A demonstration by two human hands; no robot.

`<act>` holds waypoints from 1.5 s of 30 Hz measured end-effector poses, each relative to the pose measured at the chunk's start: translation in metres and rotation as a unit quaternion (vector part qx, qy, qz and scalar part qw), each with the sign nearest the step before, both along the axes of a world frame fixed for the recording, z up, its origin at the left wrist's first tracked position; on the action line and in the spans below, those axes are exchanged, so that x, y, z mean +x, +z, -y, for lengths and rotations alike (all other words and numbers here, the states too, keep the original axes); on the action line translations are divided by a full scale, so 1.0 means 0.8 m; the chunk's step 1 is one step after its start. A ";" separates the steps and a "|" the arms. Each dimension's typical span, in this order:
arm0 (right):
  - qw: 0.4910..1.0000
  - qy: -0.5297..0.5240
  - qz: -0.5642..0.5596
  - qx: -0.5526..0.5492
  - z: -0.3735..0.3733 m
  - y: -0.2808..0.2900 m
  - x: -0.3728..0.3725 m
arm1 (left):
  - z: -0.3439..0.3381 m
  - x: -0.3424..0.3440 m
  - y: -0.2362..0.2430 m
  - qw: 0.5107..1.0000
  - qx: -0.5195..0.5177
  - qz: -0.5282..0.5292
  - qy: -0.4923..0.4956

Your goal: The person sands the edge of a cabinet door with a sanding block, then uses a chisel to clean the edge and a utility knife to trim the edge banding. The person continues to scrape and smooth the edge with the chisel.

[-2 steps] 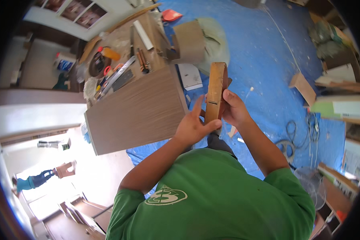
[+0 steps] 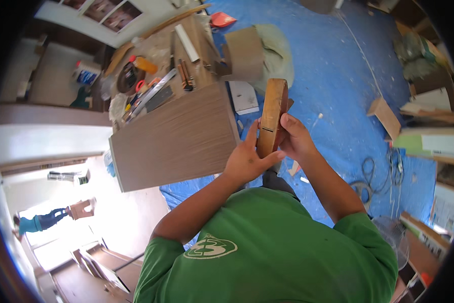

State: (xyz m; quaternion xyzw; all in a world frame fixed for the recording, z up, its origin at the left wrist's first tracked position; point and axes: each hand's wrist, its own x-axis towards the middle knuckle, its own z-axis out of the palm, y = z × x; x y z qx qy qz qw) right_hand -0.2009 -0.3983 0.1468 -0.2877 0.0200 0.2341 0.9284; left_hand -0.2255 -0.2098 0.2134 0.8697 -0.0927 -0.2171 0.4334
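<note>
Your left hand (image 2: 245, 162), fingers spread, now uncovers the near end of the wooden plane (image 2: 272, 108), clamped by the fingers of your right hand (image 2: 300, 139)

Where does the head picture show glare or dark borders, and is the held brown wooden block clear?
Head view: white glare at lower left, washing out detail near the distant person in a teal top; same view: black borders in all corners; same view: the brown wooden block in the right hand, fairly clear.
</note>
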 end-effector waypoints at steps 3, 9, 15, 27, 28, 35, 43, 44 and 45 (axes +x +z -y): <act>0.998 -0.013 -0.015 -0.054 -0.032 0.018 0.005 | -0.014 -0.006 -0.013 0.995 -0.057 0.005 0.081; 0.981 0.021 0.065 -0.181 -0.059 0.072 -0.016 | -0.066 -0.027 0.003 0.965 -0.223 -0.060 0.123; 0.911 -0.027 0.164 -0.377 -0.101 0.079 -0.039 | -0.112 -0.058 -0.009 0.954 -0.280 0.057 0.089; 0.831 -0.088 0.103 -0.540 0.009 0.077 -0.091 | -0.265 -0.103 -0.019 0.741 -0.655 -0.139 0.053; 0.758 -0.039 0.110 -0.642 0.033 0.045 -0.097 | -0.270 -0.104 -0.017 0.721 -0.675 -0.152 0.029; 0.478 -0.050 0.058 -0.875 0.079 -0.074 -0.125 | -0.292 -0.121 0.003 0.716 -0.682 -0.152 -0.008; 0.381 -0.236 0.157 -0.880 0.136 -0.162 -0.145 | -0.309 -0.147 -0.025 0.815 -0.556 -0.158 0.028; 0.414 -0.185 0.110 -0.884 0.140 -0.162 -0.146 | -0.316 -0.155 -0.034 0.821 -0.547 -0.161 0.033; 0.440 -0.136 0.062 -0.886 0.160 -0.161 -0.145 | -0.318 -0.159 -0.040 0.824 -0.541 -0.163 0.034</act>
